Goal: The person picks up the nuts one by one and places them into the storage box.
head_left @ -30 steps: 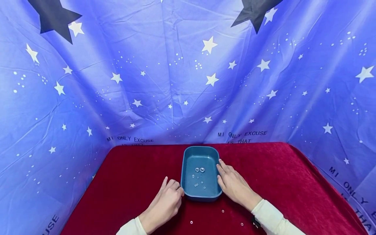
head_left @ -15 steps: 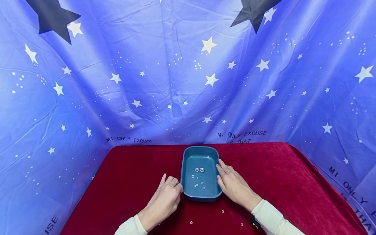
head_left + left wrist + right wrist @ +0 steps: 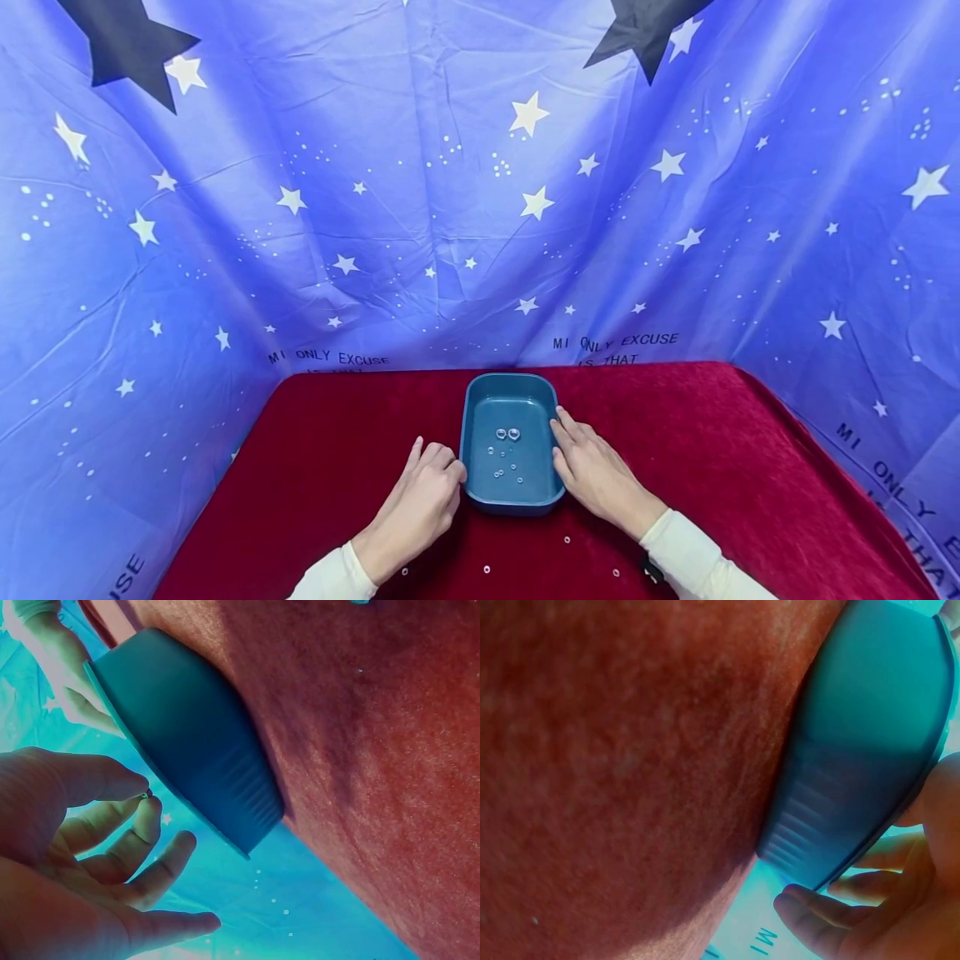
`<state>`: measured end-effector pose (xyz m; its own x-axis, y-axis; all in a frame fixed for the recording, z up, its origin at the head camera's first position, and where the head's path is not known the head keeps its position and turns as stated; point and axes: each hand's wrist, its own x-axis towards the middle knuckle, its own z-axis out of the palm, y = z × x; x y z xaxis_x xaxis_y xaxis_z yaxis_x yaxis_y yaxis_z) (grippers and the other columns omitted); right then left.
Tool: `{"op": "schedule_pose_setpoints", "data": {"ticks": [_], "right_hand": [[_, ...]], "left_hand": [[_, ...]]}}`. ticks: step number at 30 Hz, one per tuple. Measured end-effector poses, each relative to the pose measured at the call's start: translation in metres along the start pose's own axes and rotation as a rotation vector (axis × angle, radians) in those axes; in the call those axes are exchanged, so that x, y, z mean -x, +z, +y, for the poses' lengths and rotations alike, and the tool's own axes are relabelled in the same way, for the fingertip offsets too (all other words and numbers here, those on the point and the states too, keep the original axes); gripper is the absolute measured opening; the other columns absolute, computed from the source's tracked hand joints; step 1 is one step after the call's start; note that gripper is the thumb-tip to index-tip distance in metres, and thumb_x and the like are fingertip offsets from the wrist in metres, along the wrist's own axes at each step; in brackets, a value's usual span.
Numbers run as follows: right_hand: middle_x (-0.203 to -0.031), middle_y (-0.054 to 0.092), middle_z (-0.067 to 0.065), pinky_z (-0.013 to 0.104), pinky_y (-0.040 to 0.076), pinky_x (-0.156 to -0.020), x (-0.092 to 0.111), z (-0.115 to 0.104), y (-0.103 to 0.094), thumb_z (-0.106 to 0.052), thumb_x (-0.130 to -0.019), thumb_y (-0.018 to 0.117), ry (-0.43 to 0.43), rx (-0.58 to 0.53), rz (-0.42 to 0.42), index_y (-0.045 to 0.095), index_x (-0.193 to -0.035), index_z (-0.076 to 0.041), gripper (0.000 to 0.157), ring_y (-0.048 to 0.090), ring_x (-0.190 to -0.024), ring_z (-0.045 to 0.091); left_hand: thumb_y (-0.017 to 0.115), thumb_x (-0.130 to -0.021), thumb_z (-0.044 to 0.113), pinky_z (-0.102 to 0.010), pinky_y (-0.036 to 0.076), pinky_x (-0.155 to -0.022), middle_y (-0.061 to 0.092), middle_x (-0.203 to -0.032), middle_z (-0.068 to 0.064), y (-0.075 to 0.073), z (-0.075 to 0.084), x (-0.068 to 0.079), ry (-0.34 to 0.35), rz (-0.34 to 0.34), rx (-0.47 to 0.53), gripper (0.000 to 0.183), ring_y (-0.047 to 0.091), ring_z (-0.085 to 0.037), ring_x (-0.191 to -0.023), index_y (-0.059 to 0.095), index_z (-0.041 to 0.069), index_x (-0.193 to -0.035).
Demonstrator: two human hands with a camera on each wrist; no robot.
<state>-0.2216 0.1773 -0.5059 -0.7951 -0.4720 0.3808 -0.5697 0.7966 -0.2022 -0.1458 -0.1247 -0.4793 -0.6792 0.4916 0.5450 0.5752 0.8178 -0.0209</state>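
A blue rectangular tray stands on the red cloth; two larger metal nuts and several tiny nuts lie in it. At its left side, my left hand pinches a tiny metal nut between thumb and a fingertip, just outside the rim. The other left fingers are spread loosely. Opposite, my right hand rests its extended fingers and thumb against the tray's right rim. Seen from the right wrist, those fingers touch the rim from outside.
Small nuts lie on the cloth in front of the tray: one near the middle, another nut closer to the tray, a third nut by the right sleeve. One more nut shows beside the left wrist. A starry blue curtain surrounds the table.
My left hand has shifted slightly up and left beside the tray, uncovering a nut on the cloth near its wrist. The right hand stays at the rim.
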Motion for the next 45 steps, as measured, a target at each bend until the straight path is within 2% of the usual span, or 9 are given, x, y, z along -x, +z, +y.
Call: {"op": "schedule_pose_setpoints", "data": {"ticks": [14, 30, 45], "right_hand": [[-0.163, 0.052, 0.029, 0.059, 0.050, -0.115, 0.001, -0.001, 0.000, -0.015, -0.107, 0.067, 0.009, -0.002, 0.003, 0.060, -0.148, 0.012, 0.050, 0.060, -0.139, 0.046], [-0.164, 0.050, 0.028, 0.059, 0.050, -0.116, 0.000, -0.001, 0.001, -0.015, -0.108, 0.066, 0.031, -0.032, 0.002, 0.060, -0.149, 0.013, 0.050, 0.060, -0.140, 0.045], [-0.165, 0.049, 0.028, 0.057, 0.048, -0.117, 0.003, 0.000, 0.003, -0.016, -0.109, 0.064, 0.035, -0.040, 0.008, 0.059, -0.150, 0.013, 0.050, 0.059, -0.141, 0.044]], "left_hand": [[0.079, -0.084, -0.004, -0.066, 0.052, -0.109, 0.064, -0.092, 0.000, 0.004, 0.000, -0.010, -0.015, 0.001, 0.014, 0.020, 0.063, -0.022, -0.102, 0.070, 0.013, -0.087], [0.079, -0.091, -0.001, -0.067, 0.050, -0.112, 0.064, -0.094, -0.001, 0.010, 0.004, -0.023, -0.022, -0.027, 0.024, 0.018, 0.062, -0.022, -0.103, 0.069, 0.013, -0.087], [0.080, -0.090, 0.000, -0.068, 0.050, -0.112, 0.066, -0.095, -0.001, 0.015, 0.008, -0.037, -0.027, -0.047, 0.039, 0.015, 0.063, -0.022, -0.103, 0.074, 0.013, -0.092]]}}
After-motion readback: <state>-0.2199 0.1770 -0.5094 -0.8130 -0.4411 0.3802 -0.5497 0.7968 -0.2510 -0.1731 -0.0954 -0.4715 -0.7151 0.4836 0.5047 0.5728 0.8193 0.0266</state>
